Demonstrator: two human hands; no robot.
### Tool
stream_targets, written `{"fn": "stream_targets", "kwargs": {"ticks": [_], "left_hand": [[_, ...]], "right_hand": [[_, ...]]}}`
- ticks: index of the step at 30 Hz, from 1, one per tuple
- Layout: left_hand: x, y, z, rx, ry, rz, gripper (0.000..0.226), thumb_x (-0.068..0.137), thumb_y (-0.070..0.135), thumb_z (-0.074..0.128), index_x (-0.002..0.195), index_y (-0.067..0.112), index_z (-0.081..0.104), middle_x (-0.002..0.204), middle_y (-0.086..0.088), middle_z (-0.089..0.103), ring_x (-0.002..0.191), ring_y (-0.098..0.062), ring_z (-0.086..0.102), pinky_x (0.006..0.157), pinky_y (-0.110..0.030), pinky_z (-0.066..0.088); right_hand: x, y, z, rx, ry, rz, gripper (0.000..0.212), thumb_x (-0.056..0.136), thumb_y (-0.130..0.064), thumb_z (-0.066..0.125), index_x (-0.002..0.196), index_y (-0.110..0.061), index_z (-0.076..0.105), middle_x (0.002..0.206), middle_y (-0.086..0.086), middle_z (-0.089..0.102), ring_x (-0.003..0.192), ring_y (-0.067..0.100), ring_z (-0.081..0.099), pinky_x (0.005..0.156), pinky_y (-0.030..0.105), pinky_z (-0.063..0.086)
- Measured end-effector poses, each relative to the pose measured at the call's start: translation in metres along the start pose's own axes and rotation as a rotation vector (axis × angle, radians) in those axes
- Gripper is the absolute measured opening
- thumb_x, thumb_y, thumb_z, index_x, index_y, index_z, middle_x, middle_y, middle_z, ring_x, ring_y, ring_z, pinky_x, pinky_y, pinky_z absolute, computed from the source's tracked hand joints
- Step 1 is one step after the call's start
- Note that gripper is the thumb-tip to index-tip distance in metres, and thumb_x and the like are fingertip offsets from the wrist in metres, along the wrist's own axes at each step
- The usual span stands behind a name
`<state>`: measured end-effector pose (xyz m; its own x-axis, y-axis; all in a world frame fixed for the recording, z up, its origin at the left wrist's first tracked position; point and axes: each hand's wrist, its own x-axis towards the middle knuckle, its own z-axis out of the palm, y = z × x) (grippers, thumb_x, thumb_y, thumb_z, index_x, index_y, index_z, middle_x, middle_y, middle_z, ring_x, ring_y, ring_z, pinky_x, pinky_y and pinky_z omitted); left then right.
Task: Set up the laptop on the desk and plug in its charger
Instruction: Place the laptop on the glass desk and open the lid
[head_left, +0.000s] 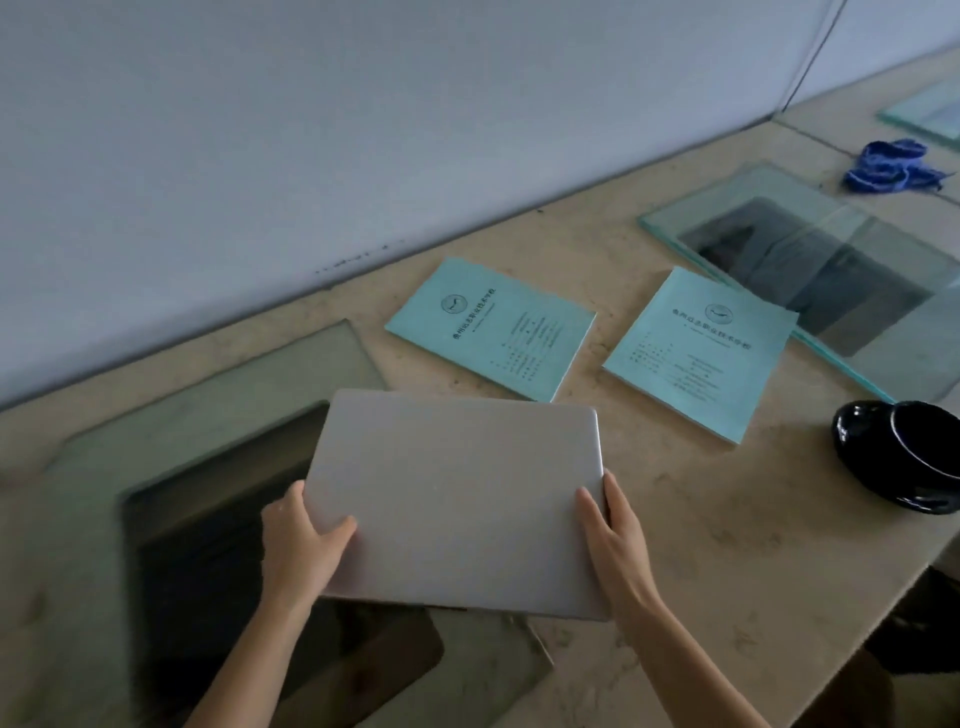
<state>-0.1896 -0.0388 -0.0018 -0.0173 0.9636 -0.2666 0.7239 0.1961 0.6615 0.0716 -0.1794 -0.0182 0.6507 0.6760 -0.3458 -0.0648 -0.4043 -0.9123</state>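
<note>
A closed silver laptop (457, 488) is held flat just over the beige desk (717, 561), partly above a glass panel. My left hand (301, 545) grips its left edge near the front corner, thumb on the lid. My right hand (615, 545) grips its right edge, thumb on top and fingers down the side. No charger or cable shows in view.
Two light-blue booklets (493, 332) (701, 353) lie just beyond the laptop. A black glossy bowl (898, 457) sits at the right edge. Glass panels (810, 260) (83, 467) cover dark openings in the desk. A blue cloth (888, 163) lies far right. A grey wall runs behind.
</note>
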Motion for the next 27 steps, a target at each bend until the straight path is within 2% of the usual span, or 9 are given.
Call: {"fn": "stream_targets", "kwargs": {"ticks": [3, 5, 7, 9, 13, 16, 18, 23, 27], "left_hand": [[-0.021, -0.036, -0.026, -0.021, 0.073, -0.089, 0.053, 0.075, 0.014, 0.073, 0.122, 0.003, 0.05, 0.121, -0.018, 0.053, 0.108, -0.033, 0.054, 0.087, -0.051, 0.051], [-0.032, -0.057, -0.04, -0.064, 0.138, -0.161, 0.045, 0.076, 0.013, 0.072, 0.116, 0.002, 0.053, 0.116, -0.02, 0.055, 0.101, -0.034, 0.056, 0.084, -0.049, 0.051], [-0.041, -0.078, -0.05, -0.106, 0.184, -0.228, 0.04, 0.078, 0.012, 0.069, 0.113, 0.0, 0.054, 0.113, -0.022, 0.058, 0.1, -0.036, 0.057, 0.086, -0.049, 0.051], [-0.049, -0.098, -0.056, -0.15, 0.225, -0.296, 0.04, 0.081, 0.012, 0.067, 0.115, -0.001, 0.053, 0.114, -0.024, 0.058, 0.102, -0.038, 0.056, 0.089, -0.049, 0.049], [-0.066, -0.125, -0.062, -0.281, 0.304, -0.479, 0.058, 0.085, 0.018, 0.064, 0.135, 0.0, 0.039, 0.134, -0.023, 0.047, 0.12, -0.038, 0.047, 0.098, -0.047, 0.039], [-0.074, -0.141, -0.066, -0.284, 0.333, -0.504, 0.056, 0.084, 0.017, 0.064, 0.133, 0.0, 0.042, 0.133, -0.022, 0.049, 0.12, -0.037, 0.048, 0.101, -0.045, 0.039], [-0.078, -0.148, -0.068, -0.299, 0.327, -0.526, 0.056, 0.084, 0.017, 0.063, 0.133, 0.001, 0.043, 0.135, -0.02, 0.049, 0.122, -0.036, 0.047, 0.104, -0.047, 0.038], [-0.084, -0.158, -0.071, -0.314, 0.308, -0.54, 0.053, 0.083, 0.012, 0.062, 0.131, -0.002, 0.044, 0.133, -0.024, 0.05, 0.122, -0.037, 0.047, 0.104, -0.049, 0.038], [-0.087, -0.159, -0.067, -0.294, 0.292, -0.556, 0.053, 0.083, 0.011, 0.062, 0.131, -0.004, 0.043, 0.132, -0.026, 0.048, 0.122, -0.037, 0.045, 0.104, -0.046, 0.037]], "right_hand": [[-0.002, -0.003, 0.03, -0.068, -0.142, -0.016, 0.023, 0.095, -0.036, 0.05, 0.116, -0.029, 0.056, 0.101, -0.004, 0.069, 0.081, 0.009, 0.068, 0.073, 0.032, 0.055], [-0.006, -0.005, 0.05, -0.113, -0.219, -0.034, 0.021, 0.095, -0.036, 0.049, 0.113, -0.029, 0.057, 0.101, -0.002, 0.069, 0.085, 0.013, 0.067, 0.08, 0.04, 0.056], [-0.01, -0.006, 0.07, -0.134, -0.287, -0.06, 0.019, 0.096, -0.034, 0.049, 0.111, -0.029, 0.059, 0.1, -0.002, 0.069, 0.088, 0.016, 0.066, 0.083, 0.04, 0.054], [-0.014, -0.005, 0.09, -0.175, -0.343, -0.084, 0.021, 0.096, -0.032, 0.049, 0.113, -0.025, 0.058, 0.108, -0.002, 0.064, 0.095, 0.019, 0.063, 0.088, 0.037, 0.051], [-0.018, -0.004, 0.122, -0.309, -0.361, -0.129, 0.036, 0.095, -0.032, 0.052, 0.126, -0.015, 0.05, 0.125, -0.002, 0.036, 0.113, 0.01, 0.039, 0.104, 0.025, 0.029], [-0.018, -0.002, 0.138, -0.37, -0.401, -0.17, 0.036, 0.095, -0.036, 0.051, 0.125, -0.016, 0.05, 0.134, 0.002, 0.032, 0.116, 0.011, 0.036, 0.109, 0.028, 0.026], [-0.017, -0.002, 0.147, -0.408, -0.443, -0.163, 0.046, 0.095, -0.043, 0.047, 0.132, -0.016, 0.047, 0.138, -0.003, 0.026, 0.118, 0.01, 0.033, 0.107, 0.027, 0.023], [-0.018, 0.006, 0.159, -0.546, -0.418, -0.194, 0.054, 0.094, -0.05, 0.044, 0.136, -0.018, 0.047, 0.147, -0.002, 0.023, 0.135, 0.024, 0.026, 0.116, 0.047, 0.02], [-0.02, 0.013, 0.157, -0.563, -0.386, -0.222, 0.056, 0.094, -0.042, 0.05, 0.137, -0.008, 0.046, 0.149, 0.003, 0.023, 0.138, 0.023, 0.022, 0.117, 0.039, 0.016]]}}
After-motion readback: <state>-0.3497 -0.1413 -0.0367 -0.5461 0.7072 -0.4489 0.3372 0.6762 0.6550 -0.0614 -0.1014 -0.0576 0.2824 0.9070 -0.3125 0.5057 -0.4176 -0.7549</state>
